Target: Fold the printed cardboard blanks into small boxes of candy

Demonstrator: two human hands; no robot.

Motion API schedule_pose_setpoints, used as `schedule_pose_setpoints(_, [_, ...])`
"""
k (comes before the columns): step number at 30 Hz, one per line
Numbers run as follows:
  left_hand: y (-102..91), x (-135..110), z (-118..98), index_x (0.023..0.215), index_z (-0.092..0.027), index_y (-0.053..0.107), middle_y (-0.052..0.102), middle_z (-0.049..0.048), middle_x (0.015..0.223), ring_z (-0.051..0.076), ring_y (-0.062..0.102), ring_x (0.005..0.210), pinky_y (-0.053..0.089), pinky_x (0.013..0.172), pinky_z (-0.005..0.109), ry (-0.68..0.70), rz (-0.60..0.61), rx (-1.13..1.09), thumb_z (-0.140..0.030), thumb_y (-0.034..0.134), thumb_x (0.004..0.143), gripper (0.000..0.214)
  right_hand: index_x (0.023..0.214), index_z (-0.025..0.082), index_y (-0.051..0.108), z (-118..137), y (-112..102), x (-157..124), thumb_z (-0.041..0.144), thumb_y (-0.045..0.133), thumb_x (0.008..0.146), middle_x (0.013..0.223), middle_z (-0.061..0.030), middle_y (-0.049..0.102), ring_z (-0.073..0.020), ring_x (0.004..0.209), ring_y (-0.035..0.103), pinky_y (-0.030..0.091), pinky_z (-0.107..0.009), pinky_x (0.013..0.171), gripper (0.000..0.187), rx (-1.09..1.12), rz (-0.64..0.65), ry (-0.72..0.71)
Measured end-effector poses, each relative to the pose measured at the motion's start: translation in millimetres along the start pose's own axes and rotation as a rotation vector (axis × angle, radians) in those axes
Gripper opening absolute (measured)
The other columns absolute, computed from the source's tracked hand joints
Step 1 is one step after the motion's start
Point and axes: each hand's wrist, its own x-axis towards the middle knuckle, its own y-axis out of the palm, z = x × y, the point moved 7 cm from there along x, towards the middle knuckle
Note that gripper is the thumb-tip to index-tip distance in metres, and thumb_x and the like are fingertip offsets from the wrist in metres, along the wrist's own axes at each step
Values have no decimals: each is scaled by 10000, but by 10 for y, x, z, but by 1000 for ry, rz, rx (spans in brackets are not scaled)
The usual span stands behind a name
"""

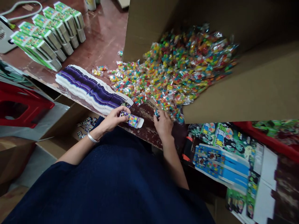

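Our left grip [114, 118] pinches a little purple box [133, 120] by one end. Our right grip [164, 125] is by the candy bags [174, 74]; we can't tell if it's pinching.

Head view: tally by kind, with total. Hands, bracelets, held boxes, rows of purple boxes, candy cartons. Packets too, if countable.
Hands: 2 (left hand, right hand)
Bracelet: 1
Held box: 1
Purple row: 1
Candy carton: 1
Total: 6
Packets: too many to count.
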Motion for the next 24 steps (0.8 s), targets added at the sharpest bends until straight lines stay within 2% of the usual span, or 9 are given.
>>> schedule_pose_setpoints(2, [-33,3,-13,849,-191,618,611,-14,830,119,544,730,439,644,231,33,-50,-5,-209,819,701,250,1340,184,670,104,31,18,204,554,926,1243,-167,726,-294,965,699,526,-391,775,430,-18,29,-45])
schedule_pose_setpoints(4, [-36,-5,-12,899,-190,640,628,-11,844,125,558,745,445,665,239,36,-32,-6,-200,841,674,302,1385,197,660,197,52,44,168,548,902,1267,-168,701,-283,940,698,517,-379,756,497,-34,70,-95])
schedule_pose_setpoints(7, [0,-30,22,1024,-184,704,701,32,954,161,619,819,480,729,277,-9,57,8,-227,806,703,339,1223,223,737,267,76,111,205,550,931,1141,-135,702,-254,858,675,485,-350,707,347,-32,143,-126])
schedule_pose_setpoints(10, [-19,-43,60,953,-173,702,690,23,900,151,606,778,468,712,275,-40,50,39,-246,737,757,213,1003,222,742,259,60,211,276,590,947,1006,-102,715,-236,812,652,462,-331,687,170,19,166,-117])
schedule_pose_setpoints(13, [-57,-32,68,880,-181,629,647,-12,819,133,581,733,459,688,260,-9,7,66,-227,760,744,195,885,220,696,235,-45,292,273,642,898,816,-53,703,-204,718,629,476,-321,682,77,185,93,-97])
schedule_pose_setpoints(15, [-42,-20,80,885,-189,600,654,-20,814,131,590,726,475,693,263,7,21,71,-225,800,733,254,882,224,664,239,-187,304,311,652,894,729,-17,678,-182,657,626,504,-312,661,88,443,-9,-69])
schedule_pose_setpoints(19, [45,-8,103,1064,-177,659,734,19,930,141,660,764,539,739,292,17,76,58,-248,834,766,353,988,237,640,419,-522,205,407,695,916,855,-32,747,-183,717,720,579,-307,642,193,929,-193,-73])
schedule_pose_setpoints(21, [95,-8,100,1113,-167,676,759,42,971,149,691,777,564,747,303,16,95,58,-263,839,785,378,1028,245,662,613,-655,142,381,703,936,954,-49,777,-194,797,760,625,-335,717,169,964,-215,-139])
schedule_pose_setpoints(24, [156,-20,57,1099,-161,683,777,61,987,163,726,816,597,795,327,36,116,35,-273,842,805,353,1046,267,702,898,-786,82,309,692,957,1036,-56,790,-221,912,771,647,-404,842,98,835,-244,-289])
